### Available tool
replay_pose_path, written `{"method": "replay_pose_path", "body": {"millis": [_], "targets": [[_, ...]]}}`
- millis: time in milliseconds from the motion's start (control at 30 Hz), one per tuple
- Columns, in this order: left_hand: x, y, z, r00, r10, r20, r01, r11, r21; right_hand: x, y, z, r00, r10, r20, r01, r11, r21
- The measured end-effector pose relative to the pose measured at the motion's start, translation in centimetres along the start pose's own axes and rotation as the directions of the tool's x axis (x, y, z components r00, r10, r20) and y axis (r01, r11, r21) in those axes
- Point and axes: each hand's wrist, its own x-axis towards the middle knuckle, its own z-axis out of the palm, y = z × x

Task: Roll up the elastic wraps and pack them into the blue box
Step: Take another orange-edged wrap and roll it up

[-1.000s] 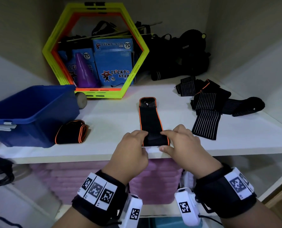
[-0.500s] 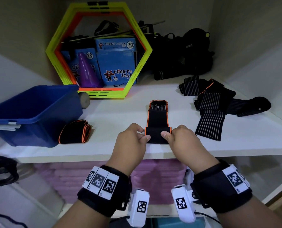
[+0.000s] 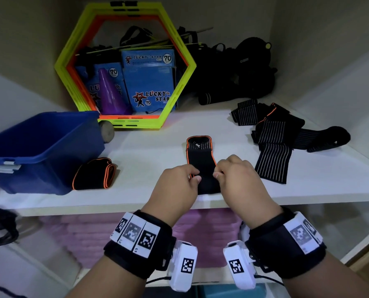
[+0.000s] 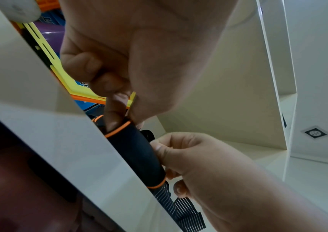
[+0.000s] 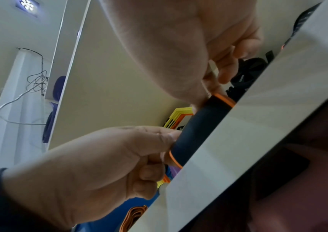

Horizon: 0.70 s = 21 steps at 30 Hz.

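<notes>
The left hand (image 3: 175,186) and the right hand (image 3: 237,177) both hold the same orange-edged black wrap (image 3: 200,155) at the front edge of the white shelf (image 3: 153,151). The near end of this wrap is already turned into a short thick roll, and each hand pinches 1 end of that roll between the thumb and the curled fingers. In the left wrist view the left fingers (image 4: 111,116) press on the orange border at the left end of the roll, and the right hand (image 4: 196,160) closes on the other end. The far part of the wrap lies flat on the shelf and points toward the back wall.

The blue box (image 3: 39,145) stands at the left side of the shelf, well apart from the hands. A rolled orange-edged wrap (image 3: 94,174) lies on the shelf just beside the right wall of the box. To the right of the hands lies a loose heap of black striped wraps (image 3: 274,143), not rolled. At the back stands a yellow and orange hexagon frame (image 3: 125,65), with blue packets (image 3: 149,82) and a purple cone (image 3: 110,93) seen through it.
</notes>
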Motion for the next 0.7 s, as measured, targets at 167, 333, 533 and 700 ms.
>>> {"method": "replay_pose_path", "body": {"millis": [167,333,533,700], "targets": [[-0.8,-0.4,0.4,0.993,0.116,-0.027,-0.113,0.989,0.09,-0.4,0.3,-0.6,0.994,-0.053,0.095,0.045,0.995,0.084],[-0.9,-0.3,0.9,0.992,0.108,-0.072,-0.105,0.993,0.044,-0.8,1.0,-2.3,0.97,-0.043,0.24,0.001,0.985,0.17],[-0.8,-0.5,0.4,0.994,-0.03,-0.104,0.022,0.996,-0.082,-1.0,1.4,-1.6,0.98,-0.056,0.191,0.009,0.972,0.236],[-0.9,-0.6,0.5,0.992,0.039,-0.119,-0.047,0.997,-0.064,-0.9,1.5,-1.3,0.979,-0.102,0.174,0.069,0.979,0.19]]}}
